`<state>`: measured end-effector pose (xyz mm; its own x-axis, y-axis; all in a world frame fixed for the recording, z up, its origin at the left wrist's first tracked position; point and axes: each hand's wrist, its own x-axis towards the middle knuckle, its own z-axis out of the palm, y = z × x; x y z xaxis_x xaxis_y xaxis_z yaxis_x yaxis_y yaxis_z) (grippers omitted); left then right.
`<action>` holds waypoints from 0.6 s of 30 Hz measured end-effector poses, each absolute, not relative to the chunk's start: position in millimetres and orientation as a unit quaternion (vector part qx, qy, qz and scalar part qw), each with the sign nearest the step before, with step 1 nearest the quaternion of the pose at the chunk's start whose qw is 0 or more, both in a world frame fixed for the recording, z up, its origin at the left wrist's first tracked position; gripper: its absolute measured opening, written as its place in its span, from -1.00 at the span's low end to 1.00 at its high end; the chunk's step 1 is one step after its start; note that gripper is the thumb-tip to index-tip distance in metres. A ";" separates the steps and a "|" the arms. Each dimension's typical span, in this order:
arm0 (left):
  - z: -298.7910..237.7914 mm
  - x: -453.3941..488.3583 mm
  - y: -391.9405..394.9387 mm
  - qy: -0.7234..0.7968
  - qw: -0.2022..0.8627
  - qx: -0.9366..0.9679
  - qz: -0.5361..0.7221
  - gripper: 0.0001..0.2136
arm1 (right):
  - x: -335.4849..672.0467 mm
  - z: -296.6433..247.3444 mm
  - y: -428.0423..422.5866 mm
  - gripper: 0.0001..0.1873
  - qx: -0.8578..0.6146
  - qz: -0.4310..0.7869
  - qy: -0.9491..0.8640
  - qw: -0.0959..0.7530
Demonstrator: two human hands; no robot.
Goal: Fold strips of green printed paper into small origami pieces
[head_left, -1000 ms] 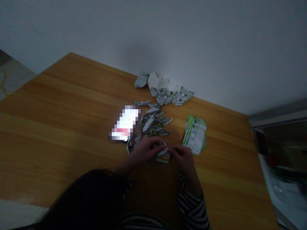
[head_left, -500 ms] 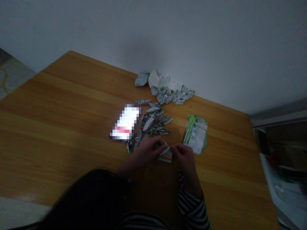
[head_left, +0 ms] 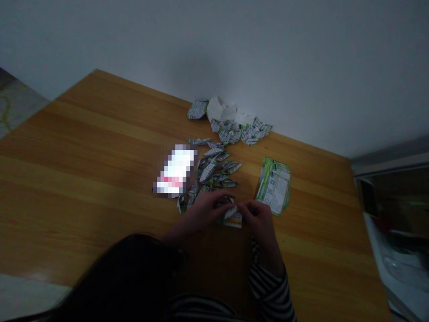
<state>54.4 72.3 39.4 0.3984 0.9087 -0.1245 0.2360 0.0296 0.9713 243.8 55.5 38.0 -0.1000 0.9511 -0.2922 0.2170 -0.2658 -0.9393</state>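
Note:
My left hand (head_left: 205, 209) and my right hand (head_left: 258, 218) meet over a small printed paper piece (head_left: 232, 216) on the wooden table (head_left: 83, 161). Both hands pinch its upper edge with the fingers closed. Just beyond my hands lies a cluster of several small folded paper boats (head_left: 216, 171). A flat stack of green printed sheets (head_left: 274, 185) rests to the right of my right hand. My striped sleeve covers the right forearm.
A lit phone (head_left: 175, 170) lies left of the boats. A heap of folded paper pieces (head_left: 231, 123) sits against the white wall at the back. My dark hair fills the lower left. A dim shelf unit (head_left: 392, 214) stands right of the table.
The hands stay on the paper piece with only small finger movement. The view has shifted slightly.

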 end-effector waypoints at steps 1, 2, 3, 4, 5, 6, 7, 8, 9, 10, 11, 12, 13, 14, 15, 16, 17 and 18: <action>38.9 53.4 73.0 0.448 0.553 0.639 0.293 -0.81 | 244.0 37.9 55.2 -0.67 -0.582 0.537 -0.513 0.331; 38.8 52.7 73.7 0.442 0.548 0.651 0.285 -0.83 | 243.9 37.6 54.8 -0.67 -0.584 0.528 -0.524 0.326; 39.1 52.2 74.2 0.442 0.539 0.661 0.278 -0.83 | 243.4 37.1 54.4 -0.66 -0.586 0.517 -0.534 0.321; 39.7 52.2 74.6 0.446 0.526 0.670 0.273 -0.83 | 242.4 36.5 54.0 -0.65 -0.589 0.507 -0.543 0.318; 40.6 52.7 74.7 0.457 0.510 0.678 0.269 -0.83 | 241.0 35.7 53.6 -0.65 -0.591 0.498 -0.549 0.317; 41.5 53.5 74.5 0.468 0.490 0.686 0.264 -0.83 | 239.1 34.9 53.3 -0.64 -0.594 0.491 -0.552 0.320; 42.3 54.7 74.1 0.480 0.471 0.693 0.262 -0.83 | 236.9 33.9 53.1 -0.64 -0.596 0.486 -0.549 0.327; 42.8 56.1 73.4 0.491 0.453 0.697 0.261 -0.83 | 234.5 33.0 53.0 -0.65 -0.595 0.485 -0.544 0.338; 42.9 57.7 72.5 0.502 0.439 0.698 0.263 -0.83 | 231.9 32.1 52.9 -0.66 -0.593 0.489 -0.537 0.349; 42.5 59.2 71.5 0.511 0.426 0.697 0.268 -0.84 | 229.4 31.4 52.8 -0.68 -0.589 0.495 -0.530 0.357; 41.8 60.7 70.3 0.519 0.417 0.694 0.275 -0.84 | 227.0 30.9 52.6 -0.69 -0.586 0.503 -0.522 0.362; 40.8 62.0 69.2 0.524 0.409 0.691 0.284 -0.83 | 224.8 30.7 52.3 -0.71 -0.585 0.510 -0.514 0.365; 39.9 63.3 68.1 0.527 0.402 0.688 0.294 -0.83 | 222.9 30.6 51.8 -0.72 -0.588 0.514 -0.505 0.367; 39.1 64.4 67.1 0.530 0.397 0.684 0.305 -0.83 | 221.2 30.9 51.2 -0.72 -0.594 0.515 -0.495 0.371; 38.7 65.4 66.3 0.534 0.392 0.680 0.315 -0.82 | 219.8 31.3 50.4 -0.71 -0.600 0.512 -0.485 0.377; 38.6 66.3 65.6 0.538 0.390 0.674 0.323 -0.82 | 218.6 31.8 49.7 -0.71 -0.607 0.506 -0.476 0.386; 38.8 66.9 65.1 0.542 0.390 0.668 0.328 -0.80 | 217.6 32.3 49.1 -0.71 -0.612 0.501 -0.469 0.394; 39.3 67.4 64.8 0.546 0.392 0.662 0.333 -0.78 | 216.7 32.6 48.6 -0.71 -0.615 0.495 -0.465 0.401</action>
<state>67.4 64.8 39.3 0.1832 0.9830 0.0126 0.4618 -0.0973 0.8817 216.7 48.6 32.6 0.0776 0.9684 -0.2370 0.1745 -0.2473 -0.9531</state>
